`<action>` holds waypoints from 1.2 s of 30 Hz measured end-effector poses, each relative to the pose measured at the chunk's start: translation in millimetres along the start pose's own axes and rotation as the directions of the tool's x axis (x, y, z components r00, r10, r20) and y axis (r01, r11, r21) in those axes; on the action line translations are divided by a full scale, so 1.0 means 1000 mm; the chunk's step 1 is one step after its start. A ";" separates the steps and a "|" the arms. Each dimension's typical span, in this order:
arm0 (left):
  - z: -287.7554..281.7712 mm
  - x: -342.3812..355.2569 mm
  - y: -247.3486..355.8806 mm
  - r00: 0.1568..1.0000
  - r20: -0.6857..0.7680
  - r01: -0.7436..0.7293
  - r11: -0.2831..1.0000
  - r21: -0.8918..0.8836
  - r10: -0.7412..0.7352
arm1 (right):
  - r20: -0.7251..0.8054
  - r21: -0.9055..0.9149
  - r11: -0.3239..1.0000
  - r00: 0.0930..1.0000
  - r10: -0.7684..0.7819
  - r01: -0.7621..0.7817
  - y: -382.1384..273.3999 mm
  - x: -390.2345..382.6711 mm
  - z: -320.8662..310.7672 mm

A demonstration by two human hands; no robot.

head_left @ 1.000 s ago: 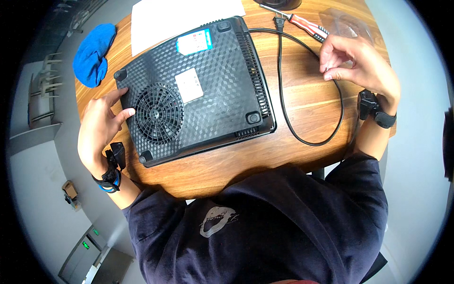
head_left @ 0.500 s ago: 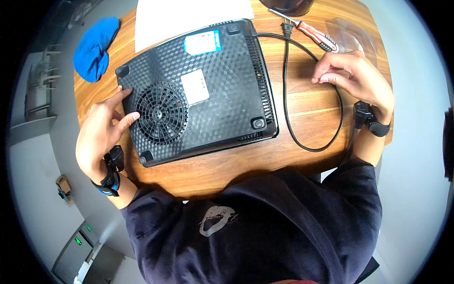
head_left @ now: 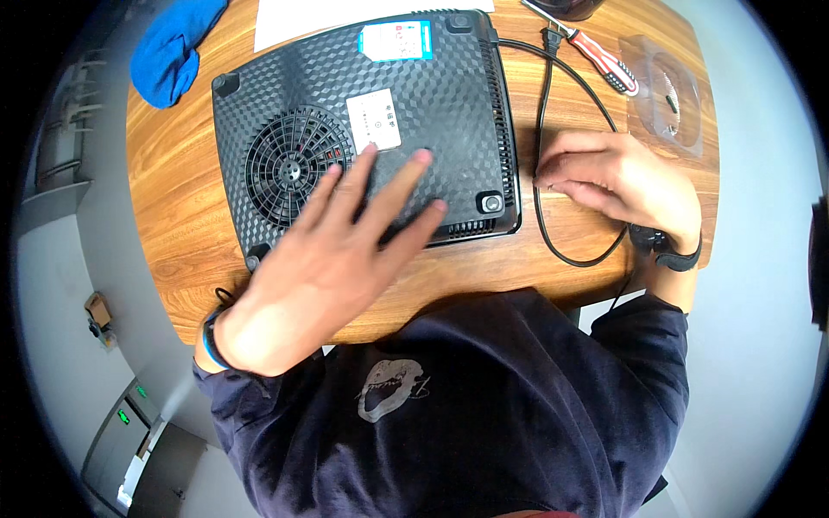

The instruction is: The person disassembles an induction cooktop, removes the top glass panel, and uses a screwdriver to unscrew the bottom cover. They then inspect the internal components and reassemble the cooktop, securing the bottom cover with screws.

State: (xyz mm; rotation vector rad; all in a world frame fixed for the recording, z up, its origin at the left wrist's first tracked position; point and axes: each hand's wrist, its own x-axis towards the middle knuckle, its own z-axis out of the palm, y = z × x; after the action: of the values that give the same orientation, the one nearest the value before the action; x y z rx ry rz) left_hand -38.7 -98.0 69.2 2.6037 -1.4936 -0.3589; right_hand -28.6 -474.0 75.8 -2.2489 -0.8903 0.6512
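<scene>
A black induction cooker (head_left: 414, 112) lies bottom up on the wooden table, its round fan grille (head_left: 292, 166) on the left and rubber feet at the corners. Across its near part stretches my left hand (head_left: 324, 259), open, fingers spread over the textured underside beside the white label (head_left: 374, 121). I cannot tell whether the fingertips press on it. Just past the cooker's right edge, above the loop of black power cord (head_left: 561, 256), my right hand (head_left: 622, 177) is closed with fingertips pinched together. Whatever they may hold is hidden.
A red and white screwdriver (head_left: 604, 62) lies beyond my right hand, by the cord's plug (head_left: 551, 39). Small parts sit in a clear plastic tray (head_left: 688, 129) at the right. A blue cloth (head_left: 173, 56) is at the far left; a white sheet (head_left: 294, 19) lies behind the cooker.
My left hand has left the cooker's left edge and moved right over its underside, fingers spreading. My right hand has come left and nearer, closer to the cooker. The view has shifted slightly.
</scene>
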 end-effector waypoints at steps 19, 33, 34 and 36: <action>0.035 0.038 0.010 0.996 -0.080 -0.022 0.985 0.169 0.036 | -0.209 0.015 0.995 0.973 0.098 -0.097 -0.006 -0.013 0.061; 0.041 0.036 0.010 0.990 -0.127 -0.031 0.984 0.178 0.054 | -0.253 -0.002 0.991 0.959 0.130 -0.135 -0.018 -0.014 0.069; 0.041 0.036 0.010 0.990 -0.128 -0.030 0.983 0.182 0.054 | -0.253 -0.012 0.991 0.959 0.128 -0.135 -0.018 -0.014 0.069; 0.041 0.036 0.010 0.990 -0.130 -0.031 0.981 0.190 0.056 | -0.254 -0.030 0.990 0.959 0.123 -0.136 -0.018 -0.014 0.069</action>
State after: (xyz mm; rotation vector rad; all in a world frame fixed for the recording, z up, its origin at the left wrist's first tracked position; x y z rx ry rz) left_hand -40.0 -133.6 26.8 2.6678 -1.6069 -0.0368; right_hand -88.4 -448.3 44.2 -2.3820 -0.6433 0.3910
